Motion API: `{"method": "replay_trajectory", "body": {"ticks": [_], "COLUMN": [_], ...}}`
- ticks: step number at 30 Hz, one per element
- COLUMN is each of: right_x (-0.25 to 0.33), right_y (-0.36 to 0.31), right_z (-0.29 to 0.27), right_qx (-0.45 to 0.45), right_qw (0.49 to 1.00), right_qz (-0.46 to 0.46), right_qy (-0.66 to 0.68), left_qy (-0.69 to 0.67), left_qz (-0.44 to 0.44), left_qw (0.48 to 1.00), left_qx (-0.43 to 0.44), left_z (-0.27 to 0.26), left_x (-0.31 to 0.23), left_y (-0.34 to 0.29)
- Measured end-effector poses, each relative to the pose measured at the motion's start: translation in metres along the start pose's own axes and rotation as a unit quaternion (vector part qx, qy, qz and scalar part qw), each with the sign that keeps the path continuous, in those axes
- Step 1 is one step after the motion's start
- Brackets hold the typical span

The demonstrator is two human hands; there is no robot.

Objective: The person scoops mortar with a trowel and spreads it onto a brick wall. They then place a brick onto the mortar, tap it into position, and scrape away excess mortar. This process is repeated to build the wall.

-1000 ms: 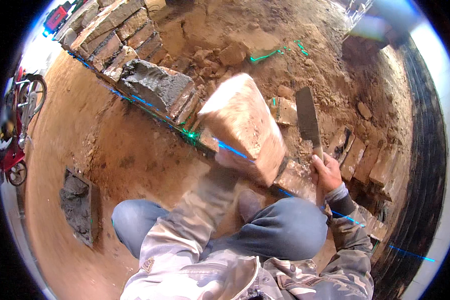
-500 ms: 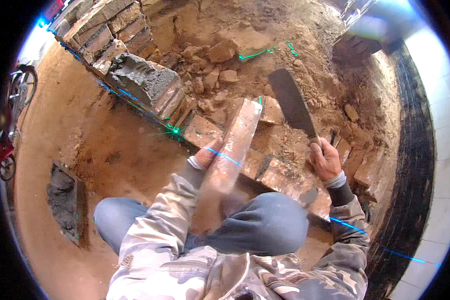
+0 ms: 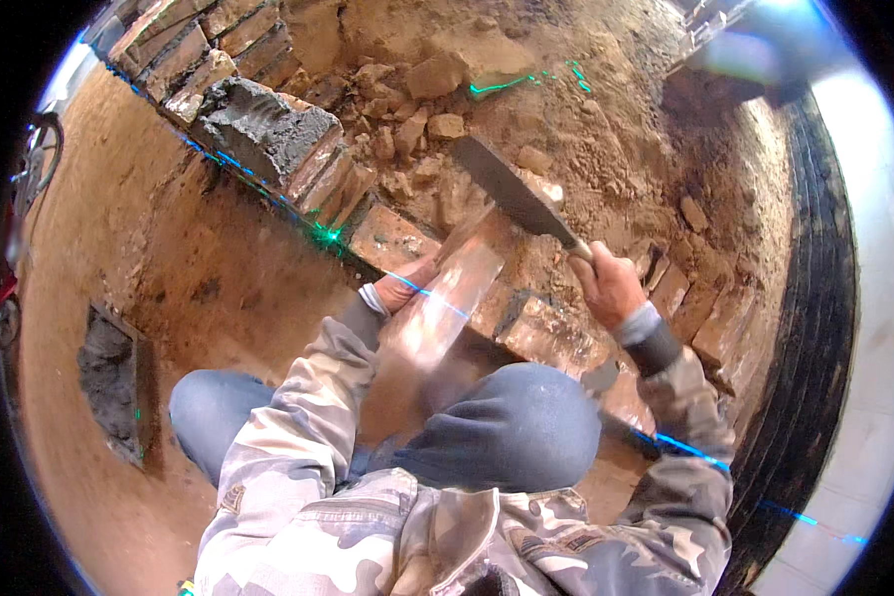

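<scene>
My left hand is closed on a long reddish brick, held tilted above the gap in front of my knees. Motion smears the brick's lower end, and the blade overlaps its far end. In my right hand is a bricklayer's knife with a broad dark blade, gripped by its short handle. The blade points up and left across the brick's far end; whether they touch I cannot tell. Just beyond the hands runs a low row of laid bricks, with a grey mortar patch near its right end.
A stepped brick wall rises at the far left, thick grey mortar on its lower step. Broken brick rubble lies behind the row. A mortar-filled trough stands left of my knee. Loose bricks lie at right.
The knife has swung left and down from an upright pose, and its blade now crosses the brick's far end. My right hand has moved up and left. The view has shifted slightly.
</scene>
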State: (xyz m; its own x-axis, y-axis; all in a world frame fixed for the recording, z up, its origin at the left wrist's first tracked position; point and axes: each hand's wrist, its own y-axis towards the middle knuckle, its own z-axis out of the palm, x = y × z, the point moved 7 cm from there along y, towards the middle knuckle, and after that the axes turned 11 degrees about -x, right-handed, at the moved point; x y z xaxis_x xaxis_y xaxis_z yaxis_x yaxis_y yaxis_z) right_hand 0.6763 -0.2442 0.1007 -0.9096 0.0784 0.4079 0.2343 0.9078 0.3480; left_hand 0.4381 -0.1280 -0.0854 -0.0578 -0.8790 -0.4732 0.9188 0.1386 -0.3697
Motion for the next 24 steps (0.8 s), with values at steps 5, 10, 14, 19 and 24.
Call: {"method": "replay_trajectory", "body": {"ticks": [5, 10, 14, 19, 24], "right_x": [-0.003, 0.008, -0.026, -0.021, -0.037], "right_y": [0.021, 0.027, -0.024, -0.012, -0.01], "right_z": [-0.026, -0.079, 0.033, 0.016, 0.008], "right_qx": [-0.027, -0.197, 0.067, 0.039, -0.018], "right_qw": [0.971, 0.935, 0.995, 0.991, 0.949], "right_qz": [0.138, 0.075, -0.021, 0.106, 0.233], "right_qy": [0.193, 0.283, -0.067, 0.077, 0.209], "left_qy": [-0.11, -0.039, 0.018, 0.006, 0.16], "left_qz": [-0.022, 0.08, 0.101, 0.104, 0.174], "left_qw": [0.994, 0.994, 0.993, 0.992, 0.965], "left_qx": [0.015, 0.066, 0.051, 0.077, -0.11], "left_z": [-0.029, 0.019, 0.006, 0.024, 0.022], "left_x": [0.028, -0.005, 0.0, -0.013, -0.047], "left_y": [-0.002, -0.012, -0.004, -0.016, -0.014]}}
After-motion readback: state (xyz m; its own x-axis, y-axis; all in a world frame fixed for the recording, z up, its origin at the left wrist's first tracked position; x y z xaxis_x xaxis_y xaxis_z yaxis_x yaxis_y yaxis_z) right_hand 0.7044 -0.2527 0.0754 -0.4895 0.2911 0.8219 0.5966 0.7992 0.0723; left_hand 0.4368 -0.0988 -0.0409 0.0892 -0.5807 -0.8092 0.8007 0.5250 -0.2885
